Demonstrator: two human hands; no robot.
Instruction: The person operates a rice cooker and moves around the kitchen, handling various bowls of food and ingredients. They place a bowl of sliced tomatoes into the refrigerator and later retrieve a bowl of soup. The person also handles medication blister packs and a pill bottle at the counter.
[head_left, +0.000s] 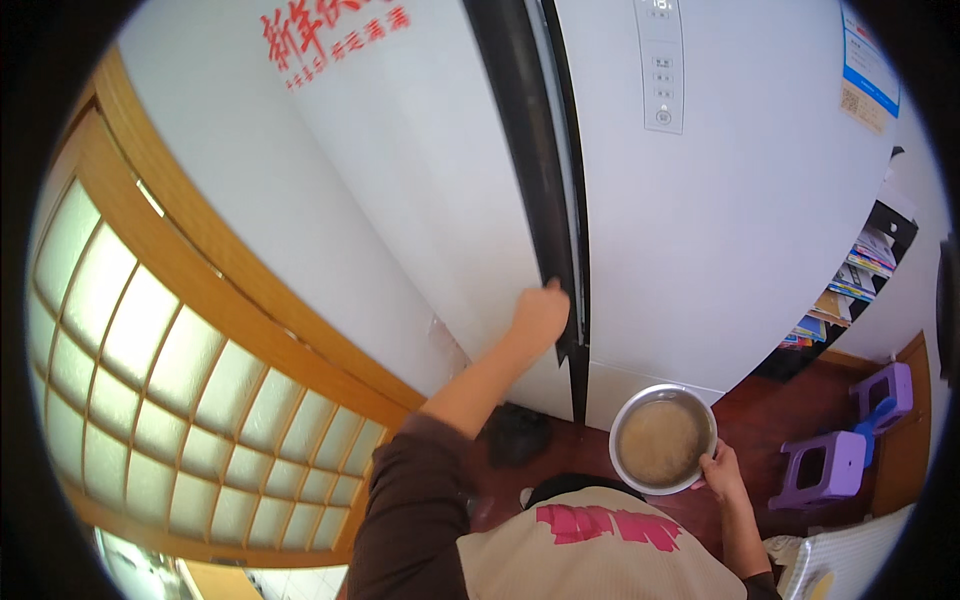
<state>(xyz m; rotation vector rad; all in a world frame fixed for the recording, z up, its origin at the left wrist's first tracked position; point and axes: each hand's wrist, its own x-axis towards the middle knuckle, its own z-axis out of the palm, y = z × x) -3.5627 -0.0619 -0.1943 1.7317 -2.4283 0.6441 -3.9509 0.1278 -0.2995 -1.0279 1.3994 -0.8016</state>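
Note:
My left hand is at the dark edge of the left refrigerator door, its fingers curled around that edge. This door stands slightly ajar from the white right refrigerator door, with a narrow gap between them. Low in front of my body, my right hand grips the rim of a round metal bowl. Light brown contents fill much of the bowl; what they are, I cannot tell.
A wooden sliding door with frosted panes runs along the left. Purple plastic stools stand on the dark red floor at right, near a black rack of papers. A dark bag-like thing lies below my left forearm.

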